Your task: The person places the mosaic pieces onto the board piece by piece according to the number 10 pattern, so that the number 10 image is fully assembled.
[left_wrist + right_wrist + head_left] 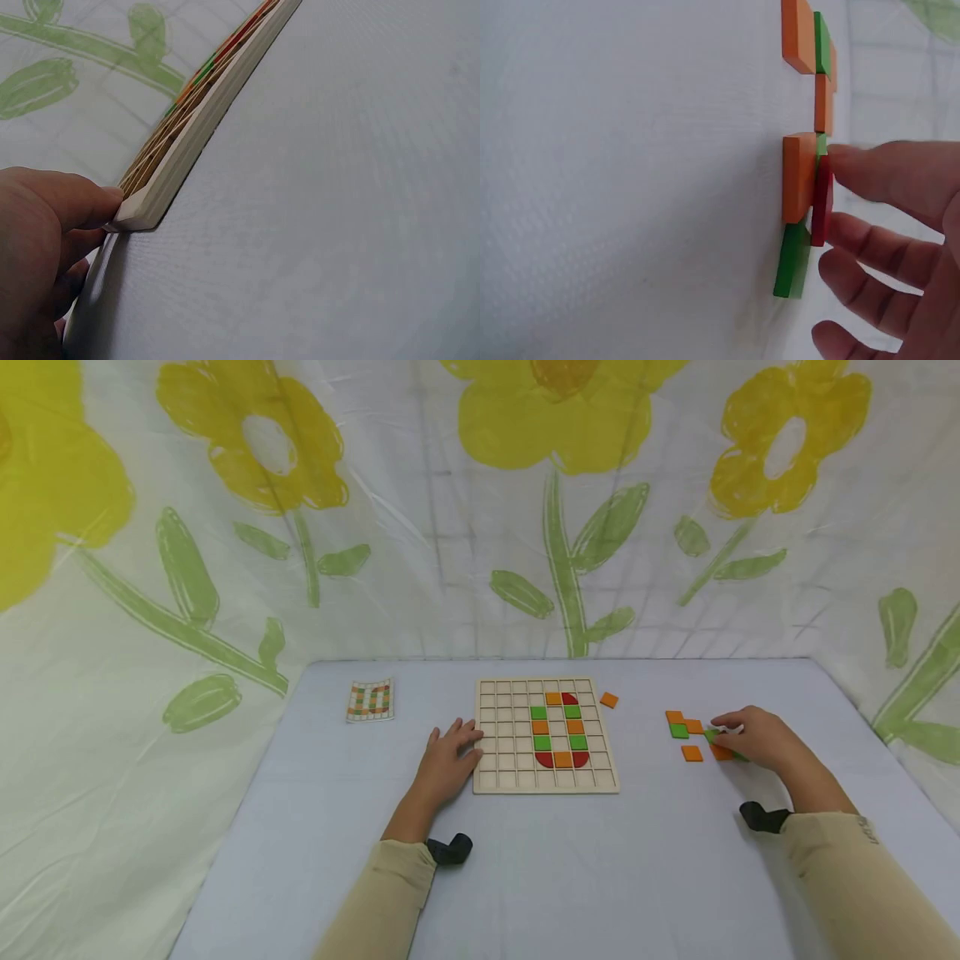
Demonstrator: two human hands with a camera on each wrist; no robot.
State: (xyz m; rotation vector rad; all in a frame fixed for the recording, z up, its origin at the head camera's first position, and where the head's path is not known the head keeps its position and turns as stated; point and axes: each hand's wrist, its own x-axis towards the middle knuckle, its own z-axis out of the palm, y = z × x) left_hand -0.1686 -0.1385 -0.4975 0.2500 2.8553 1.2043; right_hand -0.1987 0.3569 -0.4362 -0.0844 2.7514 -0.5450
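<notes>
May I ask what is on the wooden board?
Orange tiles, green tiles and red tiles lie on the wooden board; the left hand touches its edge. What lies under those tiles is hidden.

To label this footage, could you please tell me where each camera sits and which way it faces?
Head: worn on the head, facing forward and down at the grid board and loose tiles; sleeves, left grip and right grip show.
Left wrist: worn there, facing the grid board's edge; left grip shows.
Right wrist: worn there, facing loose tiles; right grip shows.
Head and left wrist share the grid board; head and right wrist, loose tiles.
</notes>
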